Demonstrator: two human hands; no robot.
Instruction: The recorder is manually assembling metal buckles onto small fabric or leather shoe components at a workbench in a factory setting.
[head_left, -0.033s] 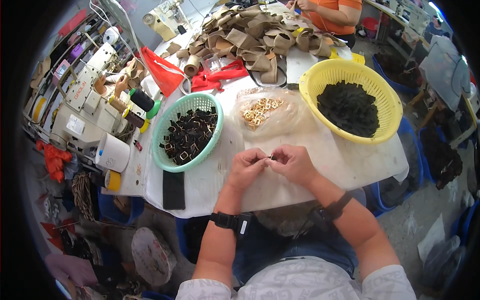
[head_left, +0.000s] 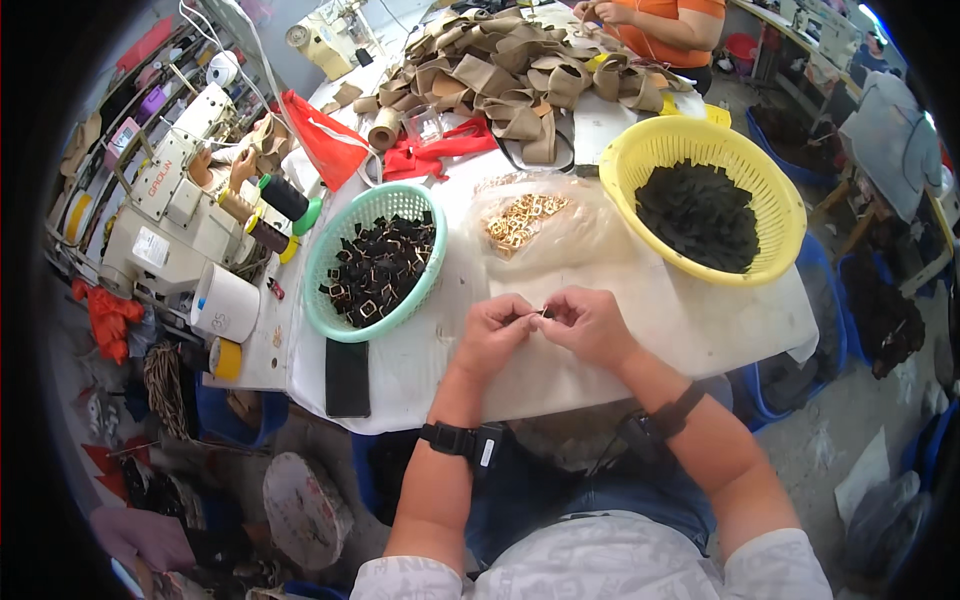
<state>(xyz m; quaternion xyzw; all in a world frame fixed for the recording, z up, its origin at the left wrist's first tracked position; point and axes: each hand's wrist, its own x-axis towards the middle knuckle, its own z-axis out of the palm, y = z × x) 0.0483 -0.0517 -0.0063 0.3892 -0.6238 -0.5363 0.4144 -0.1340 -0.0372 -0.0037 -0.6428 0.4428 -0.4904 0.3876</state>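
My left hand and my right hand meet over the near part of the white-covered table, fingertips pinched together. Between them is a small black strap piece with a glint of gold metal; the fingers hide most of it. Beyond my hands lies a clear plastic bag with many gold buckles in it. To the left, a mint-green basket holds black strap pieces fitted with gold buckles. On the right, a yellow basket contains a heap of plain black pieces.
A black phone lies beside the green basket. Thread spools and sewing machines stand at the left. Brown fabric pieces are piled at the back, near a co-worker in orange. Blue bins flank the table.
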